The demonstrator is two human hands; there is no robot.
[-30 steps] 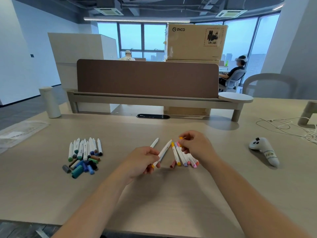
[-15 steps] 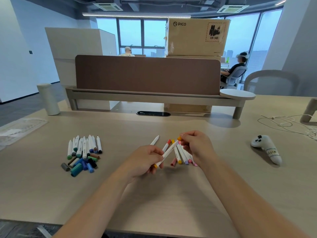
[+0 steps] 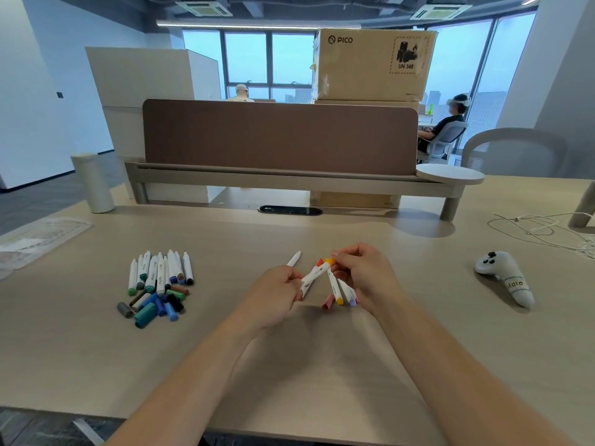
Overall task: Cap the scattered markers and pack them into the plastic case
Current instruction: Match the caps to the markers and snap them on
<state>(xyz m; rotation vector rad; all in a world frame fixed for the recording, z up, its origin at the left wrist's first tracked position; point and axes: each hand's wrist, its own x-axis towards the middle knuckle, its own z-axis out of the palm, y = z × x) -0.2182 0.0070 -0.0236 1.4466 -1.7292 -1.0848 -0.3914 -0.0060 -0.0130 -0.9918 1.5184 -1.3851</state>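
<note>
The clear plastic case [image 3: 45, 235] sits at the far left edge of the tabletop [image 3: 96, 349], cut off by the frame, its contents too faint to make out. The left hand [image 3: 273, 296] curls around a red-ended marker [image 3: 314, 274] whose lower end is hidden in the fingers; its long axis runs from near-left to far-right, red end toward the right hand [image 3: 365, 278]. A plain white marker [image 3: 293, 259] pokes out past the left knuckles, pointing away — held or lying, I cannot tell. The right hand pinches an orange cap [image 3: 330, 261] just beside the red end; whether that cap is loose is unclear. Half covered by the right palm, mid-tabletop, a bunch of capped markers [image 3: 336, 292] shows yellow, pink and purple ends toward the near edge. Toward the left edge, a row of markers [image 3: 161, 272] runs near to far, with loose caps [image 3: 154, 305] heaped at its near end.
</note>
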